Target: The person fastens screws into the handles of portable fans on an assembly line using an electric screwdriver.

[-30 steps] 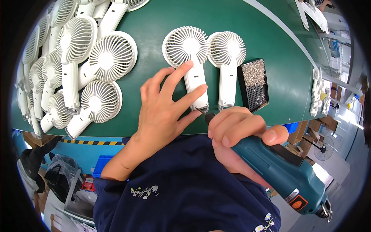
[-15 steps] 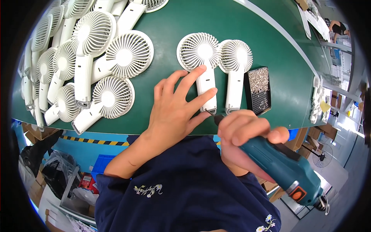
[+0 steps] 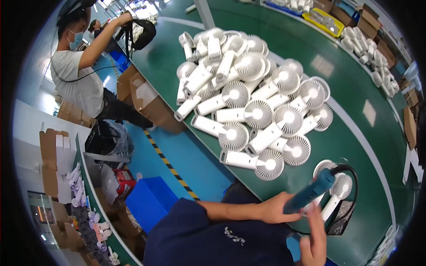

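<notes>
A teal electric screwdriver [image 3: 309, 191] points up and to the right, its black cord looping over at the far end. My left hand [image 3: 276, 208] is closed around its lower end. My right hand [image 3: 314, 237] is just to the right, slightly blurred, with a finger stretched up near the driver and the thumb apart. Behind the driver, one white handheld fan [image 3: 322, 166] is partly covered. Beside it lies a second white handheld fan [image 3: 341, 186], handle toward me. A black screw tray [image 3: 342, 217] sits right of that fan, partly crossed by the cord.
A large heap of white handheld fans [image 3: 248, 99] covers the green table [image 3: 350, 146] to the left. A co-worker [image 3: 82, 84] stands far left, lifting a black bag [image 3: 144, 34]. A cardboard box [image 3: 155, 108] and a blue bin [image 3: 151, 199] stand beside the table. A yellow tray [image 3: 323, 22] is far back.
My view has swung left, bringing the co-worker and whole fan heap into sight. The screwdriver has left the fan's handle end and passed from my right hand to my left.
</notes>
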